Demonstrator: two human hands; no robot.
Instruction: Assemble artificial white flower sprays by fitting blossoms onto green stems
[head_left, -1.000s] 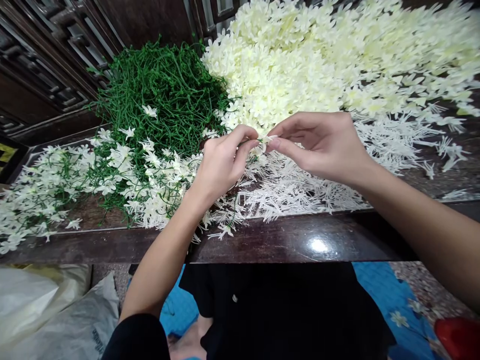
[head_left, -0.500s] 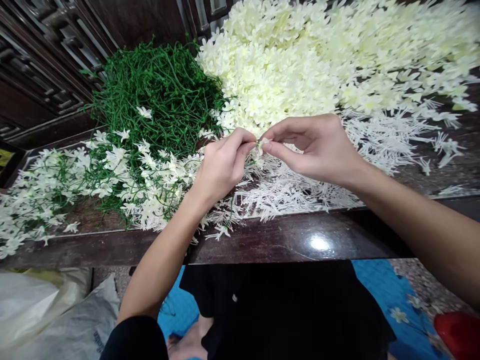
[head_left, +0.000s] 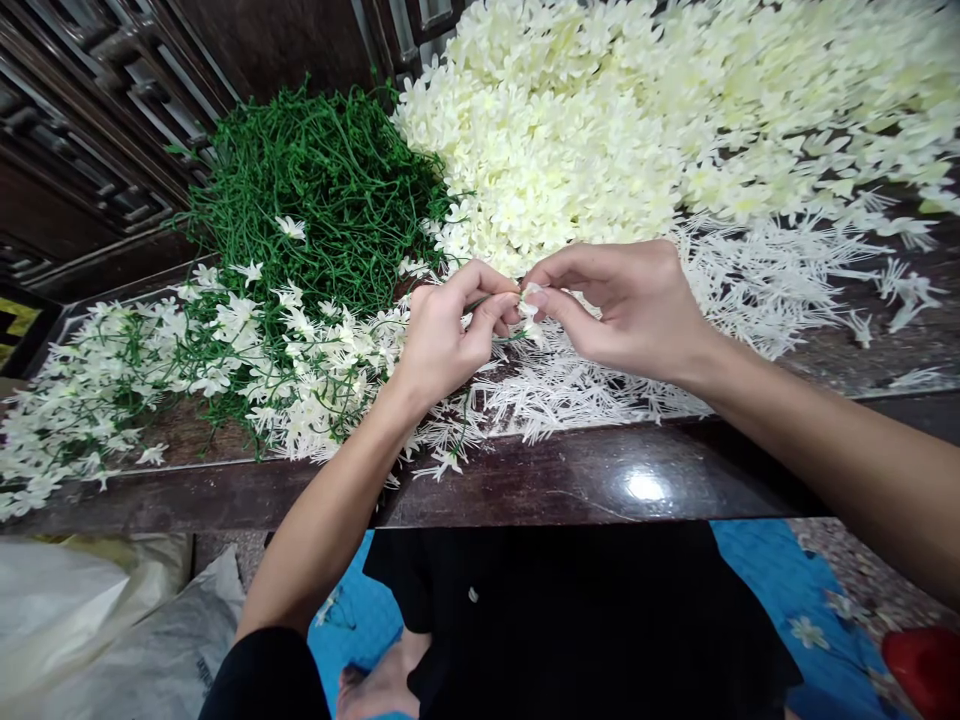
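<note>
My left hand [head_left: 444, 338] pinches a thin green stem [head_left: 491, 297] between thumb and forefinger above the dark wooden table [head_left: 570, 480]. My right hand [head_left: 622, 305] pinches a small white flower piece [head_left: 531, 297] right against the stem's tip, fingertips of both hands almost touching. Beneath the hands lies a scatter of white spiky flower parts [head_left: 592, 385]. A heap of bare green stems [head_left: 322, 190] sits behind my left hand. A big pile of cream flower heads [head_left: 645, 110] fills the back right.
Finished stems with white flowers [head_left: 172, 370] lie spread at the left of the table. Carved dark wood furniture [head_left: 90, 110] stands behind. White plastic bags [head_left: 97, 630] sit on the floor at lower left, a red object [head_left: 922, 670] at lower right.
Both hands have dropped slightly and drawn closer, the right hand's flower piece now pressed against the stem held by the left hand.
</note>
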